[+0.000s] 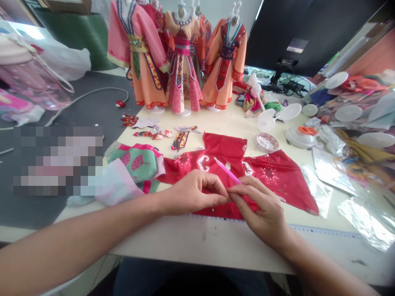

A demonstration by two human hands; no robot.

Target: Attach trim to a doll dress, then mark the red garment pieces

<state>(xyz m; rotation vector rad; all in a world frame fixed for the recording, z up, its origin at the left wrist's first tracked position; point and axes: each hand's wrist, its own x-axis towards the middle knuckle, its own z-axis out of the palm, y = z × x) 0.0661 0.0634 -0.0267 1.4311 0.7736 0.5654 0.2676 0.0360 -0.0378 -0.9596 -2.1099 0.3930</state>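
forearms (117, 226) flank red cloth (290, 181)

left hand (185, 193) pinched, contents indiscernible; right hand (265, 207) grips a pink pen (228, 171). both hide part of the cloth beneath; past the fingers stand a small bowl (268, 150) and doll gowns (182, 63).

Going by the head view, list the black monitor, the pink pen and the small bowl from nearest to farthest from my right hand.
From your right hand:
1. Pink pen: in that hand, tip pointing up and left.
2. Small bowl: on the table, beyond the hand.
3. Black monitor: at the back right.
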